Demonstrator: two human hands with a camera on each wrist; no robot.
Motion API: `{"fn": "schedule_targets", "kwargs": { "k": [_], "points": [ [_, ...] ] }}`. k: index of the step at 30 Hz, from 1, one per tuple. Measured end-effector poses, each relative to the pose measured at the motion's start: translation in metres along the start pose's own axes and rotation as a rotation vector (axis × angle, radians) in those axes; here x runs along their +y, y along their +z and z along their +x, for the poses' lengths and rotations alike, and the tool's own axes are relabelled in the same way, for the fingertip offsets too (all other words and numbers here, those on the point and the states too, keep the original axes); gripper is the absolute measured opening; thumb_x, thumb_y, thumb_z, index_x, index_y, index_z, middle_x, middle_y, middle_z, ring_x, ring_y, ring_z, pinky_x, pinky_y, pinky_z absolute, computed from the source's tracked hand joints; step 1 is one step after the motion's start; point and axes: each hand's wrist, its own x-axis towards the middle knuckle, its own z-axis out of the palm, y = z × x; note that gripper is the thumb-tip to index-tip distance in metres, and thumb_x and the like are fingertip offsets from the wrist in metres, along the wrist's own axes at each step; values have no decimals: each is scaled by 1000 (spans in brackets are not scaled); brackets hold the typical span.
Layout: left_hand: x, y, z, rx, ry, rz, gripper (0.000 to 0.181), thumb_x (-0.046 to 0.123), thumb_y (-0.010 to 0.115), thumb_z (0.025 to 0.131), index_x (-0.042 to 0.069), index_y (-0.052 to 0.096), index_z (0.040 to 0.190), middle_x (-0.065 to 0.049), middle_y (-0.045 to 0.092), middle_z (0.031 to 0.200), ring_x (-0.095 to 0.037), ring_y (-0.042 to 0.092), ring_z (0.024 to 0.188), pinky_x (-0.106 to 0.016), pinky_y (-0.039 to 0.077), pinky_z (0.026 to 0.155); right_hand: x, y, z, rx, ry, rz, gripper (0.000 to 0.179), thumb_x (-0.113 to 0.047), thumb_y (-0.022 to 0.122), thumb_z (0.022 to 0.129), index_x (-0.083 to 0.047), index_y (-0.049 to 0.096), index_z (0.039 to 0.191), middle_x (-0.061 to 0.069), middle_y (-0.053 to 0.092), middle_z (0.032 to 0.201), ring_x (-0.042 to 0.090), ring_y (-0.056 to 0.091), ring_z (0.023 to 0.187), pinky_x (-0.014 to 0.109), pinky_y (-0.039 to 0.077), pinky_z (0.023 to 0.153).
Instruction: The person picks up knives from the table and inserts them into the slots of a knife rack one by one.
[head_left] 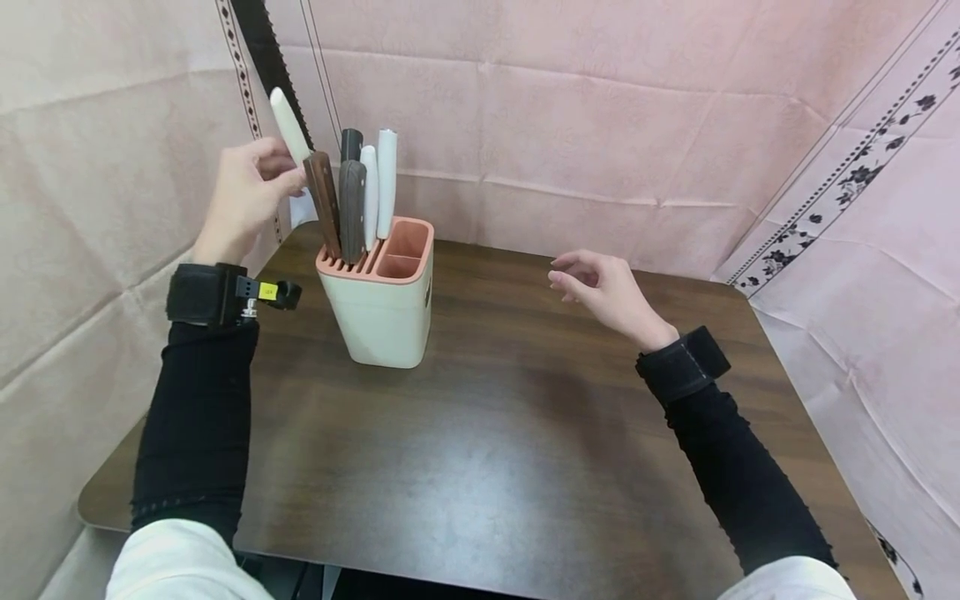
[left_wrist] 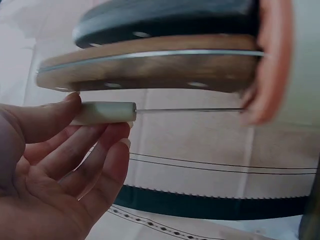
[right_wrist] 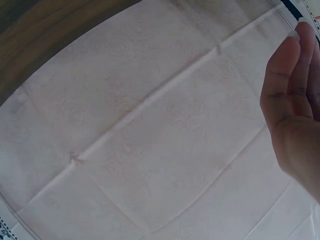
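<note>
My left hand (head_left: 251, 187) pinches the pale handle of a knife (head_left: 288, 121) between thumb and fingers. In the left wrist view, a thin length of bare blade (left_wrist: 190, 110) runs from that handle to the slotted edge of the knife block (head_left: 382, 325); the blade's tip is hidden. The block is pale green with a salmon-pink top. Right beside the held knife stands a brown wooden-handled knife (head_left: 322, 200), followed by a dark grey-handled knife (head_left: 352, 208). My right hand (head_left: 600, 292) holds nothing, its fingers loosely curved above the table's right half.
Two white handles (head_left: 386, 179) and a black handle (head_left: 351, 143) also rise from the block. Open compartments (head_left: 405, 242) take up its right side. The block stands on a dark wooden table (head_left: 480, 450), at the back left. Pinkish patterned cloth (head_left: 562, 125) hangs behind and at both sides.
</note>
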Motion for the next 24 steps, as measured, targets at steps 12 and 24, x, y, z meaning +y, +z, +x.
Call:
{"fn": "schedule_targets", "kwargs": {
  "k": [12,24],
  "points": [
    [-24,15,0,-186,-11,112,36,4,56,94,5,60,129,-8,69,119,3,61,94,-12,47,80,2,0,-4,-19,10,-20,24,-23,63,94,-7,67,111,10,74,94,14,68,71,21,52,66],
    [-29,16,0,-257,-28,229,35,7,56,95,2,59,129,-24,60,129,-25,60,114,-30,48,94,7,2,-8,-29,25,-7,24,-23,64,94,-7,68,111,10,74,93,8,67,68,21,53,66]
  ]
}}
